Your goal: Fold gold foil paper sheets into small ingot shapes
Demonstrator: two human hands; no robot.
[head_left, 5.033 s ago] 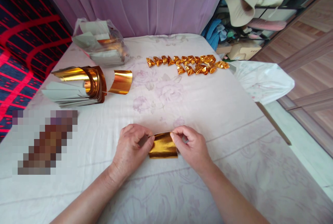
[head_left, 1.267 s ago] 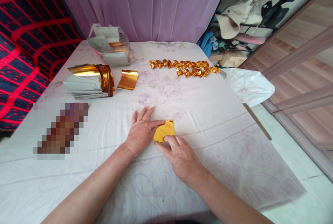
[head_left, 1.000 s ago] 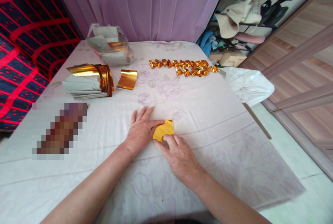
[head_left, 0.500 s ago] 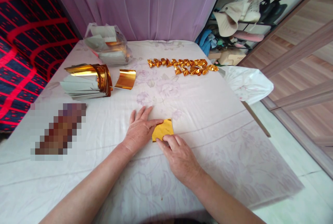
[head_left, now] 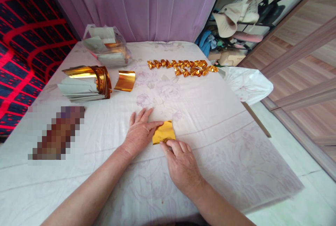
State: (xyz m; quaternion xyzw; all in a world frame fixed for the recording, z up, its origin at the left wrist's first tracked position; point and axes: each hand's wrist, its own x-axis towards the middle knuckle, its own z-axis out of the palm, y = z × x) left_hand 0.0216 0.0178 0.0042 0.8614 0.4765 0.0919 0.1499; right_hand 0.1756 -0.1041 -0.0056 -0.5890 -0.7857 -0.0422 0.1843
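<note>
A small square of gold foil paper (head_left: 165, 131) lies flat on the flowered tablecloth in front of me. My left hand (head_left: 138, 132) rests on the cloth to its left, fingers spread, with the thumb pressing the paper's upper left part. At the near edge of the paper is my right hand (head_left: 182, 159), its fingers curled and thumb and index finger closed on that edge. Whether the paper is folded there is hidden by the fingers.
Folded gold foil pieces (head_left: 183, 65) line the far right. A curved gold sheet (head_left: 125, 80), a stack of foil sheets (head_left: 85, 84) and a plastic bag of sheets (head_left: 106, 46) stand at the far left. A blurred-out item (head_left: 57, 133) lies at left; a white plastic bag (head_left: 249, 84) is past the right edge.
My right fingers have drawn back a little toward the paper's near edge, uncovering more of its gold face. My left hand keeps its place on the paper. The view has shifted slightly.
</note>
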